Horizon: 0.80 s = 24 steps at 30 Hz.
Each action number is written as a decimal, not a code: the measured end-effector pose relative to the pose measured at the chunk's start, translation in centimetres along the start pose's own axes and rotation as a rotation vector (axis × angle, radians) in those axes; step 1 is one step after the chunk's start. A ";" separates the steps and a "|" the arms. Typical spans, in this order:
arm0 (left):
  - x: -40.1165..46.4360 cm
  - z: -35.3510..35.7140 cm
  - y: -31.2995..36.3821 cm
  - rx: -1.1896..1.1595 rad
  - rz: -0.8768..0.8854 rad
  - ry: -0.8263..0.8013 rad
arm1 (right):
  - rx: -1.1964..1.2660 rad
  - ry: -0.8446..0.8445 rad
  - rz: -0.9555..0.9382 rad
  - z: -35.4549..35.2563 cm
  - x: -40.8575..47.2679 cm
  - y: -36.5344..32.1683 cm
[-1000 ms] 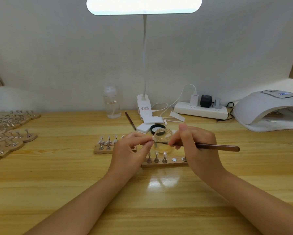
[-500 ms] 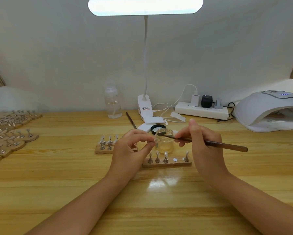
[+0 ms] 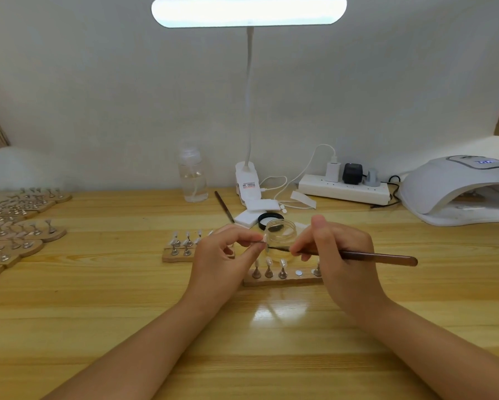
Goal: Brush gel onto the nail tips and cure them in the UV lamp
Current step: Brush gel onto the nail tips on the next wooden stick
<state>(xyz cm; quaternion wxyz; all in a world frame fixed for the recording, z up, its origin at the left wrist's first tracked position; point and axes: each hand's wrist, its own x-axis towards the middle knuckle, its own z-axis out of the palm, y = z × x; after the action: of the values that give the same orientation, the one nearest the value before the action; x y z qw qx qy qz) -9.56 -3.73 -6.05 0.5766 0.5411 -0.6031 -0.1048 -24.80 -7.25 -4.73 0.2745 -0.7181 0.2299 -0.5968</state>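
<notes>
- Nail tip, one small pale piece on its stand, sits pinched between the thumb and forefinger of the left hand, held above the table just in front of the gel jar.
- Brush, one, with a long brown handle, lies nearly level in the right hand; thumb and fingers curl round it near the bristle end, and the dark tip reaches left to meet the held nail tip.
- Gel jar, one clear open pot, stands just beyond the two hands, with its black lid lying just behind it.
- Wooden holder, the near one, lies just below the hands: three stands with nail tips on the left, one bare metal disc, and one more stand at the right end, partly hidden by the right hand.
- Second wooden holder, to the left, carries several more stands, partly covered by the left hand; the exact count cannot be told.
- UV lamp, one white dome, sits at the far right of the table.
- Desk lamp, a clear bottle, a white power strip holding three plugs, and a spare brush line the far edge.
- Many more wooden holders crowd the left edge.
</notes>
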 end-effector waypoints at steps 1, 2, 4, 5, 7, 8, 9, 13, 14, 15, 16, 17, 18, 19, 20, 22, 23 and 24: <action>0.0 0.0 0.0 0.000 0.001 -0.001 | -0.006 0.013 -0.007 0.0 0.1 0.0; 0.0 0.0 0.0 0.002 0.002 -0.002 | -0.018 0.018 -0.014 0.0 0.2 0.0; 0.0 0.0 0.0 0.006 0.001 -0.001 | -0.039 0.003 -0.009 0.0 0.2 0.1; 0.0 0.0 -0.1 0.008 -0.001 -0.001 | -0.038 -0.013 -0.001 0.1 0.2 0.1; 0.1 0.0 -0.1 0.010 -0.001 -0.003 | -0.012 -0.031 0.012 0.1 0.1 0.1; 0.1 0.0 0.0 0.012 0.000 -0.005 | 0.009 -0.027 0.019 0.1 0.1 0.1; 0.1 0.0 0.0 0.013 0.001 -0.006 | 0.027 -0.016 0.022 0.1 0.1 0.1; 0.0 0.0 0.0 0.013 -0.006 -0.009 | -0.024 -0.001 -0.013 0.1 0.3 0.1; 0.0 0.0 0.0 0.014 -0.008 -0.009 | -0.035 -0.016 -0.012 0.1 0.3 0.1; 0.0 0.0 0.0 0.015 -0.011 -0.008 | -0.037 -0.032 -0.009 0.1 0.3 0.1; 0.1 0.0 0.0 0.017 -0.012 -0.008 | -0.032 -0.043 -0.007 0.2 0.2 0.1; 0.1 0.0 0.1 0.018 -0.011 -0.009 | -0.020 -0.045 -0.004 0.2 0.1 0.2; 0.1 0.0 0.1 0.018 -0.010 -0.011 | -0.005 -0.040 -0.003 0.2 0.0 0.2; 0.1 0.0 0.1 0.017 -0.012 -0.011 | 0.004 -0.029 -0.006 0.1 0.0 0.2; 0.1 0.0 0.1 0.015 -0.015 -0.011 | 0.005 -0.018 -0.011 0.1 0.1 0.2; 0.1 0.0 0.1 0.014 -0.018 -0.011 | -0.020 -0.011 -0.023 0.1 0.2 0.2; 0.1 0.0 0.1 0.012 -0.019 -0.011 | -0.039 -0.019 -0.025 0.1 0.2 0.2; 0.1 0.1 0.0 0.012 -0.022 -0.010 | -0.054 -0.031 -0.020 0.1 0.2 0.2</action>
<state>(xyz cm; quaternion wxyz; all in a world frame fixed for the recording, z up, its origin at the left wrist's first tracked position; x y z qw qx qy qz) -9.61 -3.80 -6.01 0.5692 0.5504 -0.6008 -0.1103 -24.63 -7.58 -4.72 0.2524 -0.7369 0.2345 -0.5816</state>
